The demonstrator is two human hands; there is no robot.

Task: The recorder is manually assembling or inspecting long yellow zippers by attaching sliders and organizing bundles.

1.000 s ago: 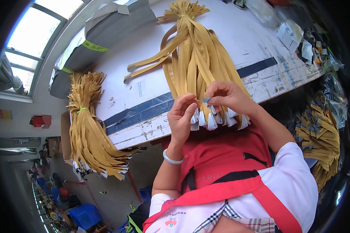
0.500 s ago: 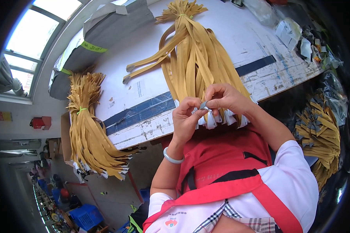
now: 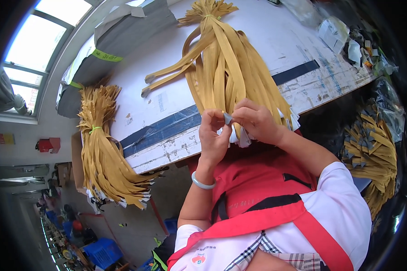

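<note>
A tied bundle of long mustard-yellow zipper tapes [image 3: 221, 58] lies on the table, its white-tipped ends at the near edge by my hands. My left hand [image 3: 214, 135] pinches a small grey tab [image 3: 227, 118] between thumb and fingers. From the other side my right hand [image 3: 257, 121] is closed on the same tab, fingertips nearly meeting the left ones. Whether the tab is fixed to a tape end is hidden by my fingers. Two separate zipper tapes [image 3: 167, 77] with grey ends stick out to the left of the bundle.
Another tied bundle of yellow tapes [image 3: 92, 149] hangs over the table's left end. Yellow tapes with grey ends [image 3: 371, 144] are piled at the right, below table level. Plastic bags and scraps [image 3: 343, 40] crowd the far right corner. Dark strips of tape [image 3: 163, 128] cross the white tabletop [image 3: 144, 110].
Both hands have shifted slightly left with the grey tab, which now shows a broader face. The right fingers have come lower and nearer the left hand.
</note>
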